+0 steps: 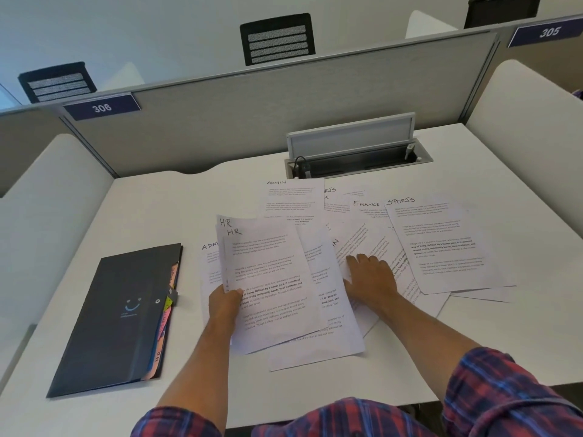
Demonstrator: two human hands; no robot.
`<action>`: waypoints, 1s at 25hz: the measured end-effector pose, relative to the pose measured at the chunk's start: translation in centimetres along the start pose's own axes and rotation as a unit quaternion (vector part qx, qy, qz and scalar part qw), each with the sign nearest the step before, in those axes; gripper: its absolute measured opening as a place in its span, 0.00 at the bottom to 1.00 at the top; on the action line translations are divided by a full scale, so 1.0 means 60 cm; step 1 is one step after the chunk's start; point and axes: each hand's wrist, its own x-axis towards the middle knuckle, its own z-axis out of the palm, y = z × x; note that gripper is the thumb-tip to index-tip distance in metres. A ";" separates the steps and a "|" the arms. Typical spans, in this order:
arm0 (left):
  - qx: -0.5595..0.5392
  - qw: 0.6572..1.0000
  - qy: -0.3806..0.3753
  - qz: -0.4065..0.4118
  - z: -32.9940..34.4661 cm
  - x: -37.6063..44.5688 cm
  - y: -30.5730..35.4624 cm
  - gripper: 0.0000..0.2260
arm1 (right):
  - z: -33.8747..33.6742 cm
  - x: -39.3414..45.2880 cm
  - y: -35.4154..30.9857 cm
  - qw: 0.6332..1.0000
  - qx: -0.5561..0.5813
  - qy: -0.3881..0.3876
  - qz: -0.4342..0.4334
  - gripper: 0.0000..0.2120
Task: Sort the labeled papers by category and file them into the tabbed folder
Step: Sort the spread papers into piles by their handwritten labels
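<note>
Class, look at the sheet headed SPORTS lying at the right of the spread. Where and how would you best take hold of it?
Probably by its near right corner, coming from the right. The SPORTS sheet lies flat on top of the pile on the desk, and that corner overhangs the sheets beneath, so fingers can slip under it. Its left edge abuts the FINANCE sheet and the right hand.

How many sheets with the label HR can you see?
2. Both HR sheets are in the left hand, one behind the other, lifted over the pile of papers. More could be hidden in the pile.
</note>
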 end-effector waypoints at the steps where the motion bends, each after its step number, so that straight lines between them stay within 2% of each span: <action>1: 0.000 1.000 -0.001 -0.001 0.000 0.000 0.000 0.11 | -0.003 0.000 -0.004 1.000 0.005 0.002 0.000 0.29; 5: -0.002 1.000 -0.002 -0.006 -0.002 0.007 -0.003 0.11 | -0.017 0.001 -0.001 0.999 0.043 0.008 0.025 0.10; 9: -0.006 1.000 -0.005 -0.014 -0.005 0.014 -0.009 0.12 | -0.034 0.002 0.032 0.993 0.045 0.031 0.108 0.05; 13: -0.026 0.999 -0.019 -0.022 -0.006 0.009 -0.008 0.13 | -0.036 0.011 0.065 0.979 0.077 0.067 0.174 0.08; 16: -0.040 0.998 -0.037 -0.014 -0.007 -0.004 -0.001 0.12 | -0.039 0.015 0.070 0.974 0.100 0.059 0.193 0.16; 19: -0.059 0.997 -0.055 -0.012 -0.008 -0.017 0.009 0.14 | -0.031 0.016 0.057 0.981 0.125 0.123 0.087 0.25; 21: -0.067 0.995 -0.069 -0.016 -0.008 -0.020 0.014 0.18 | -0.024 0.013 0.036 0.968 0.206 0.142 -0.003 0.26; 22: -0.071 0.994 -0.080 -0.017 -0.008 -0.021 0.017 0.20 | -0.024 0.013 0.022 0.958 0.262 0.112 -0.021 0.26; 25: -0.083 0.990 -0.113 -0.006 -0.005 -0.027 0.030 0.24 | -0.023 0.014 -0.016 0.919 0.395 -0.003 -0.004 0.31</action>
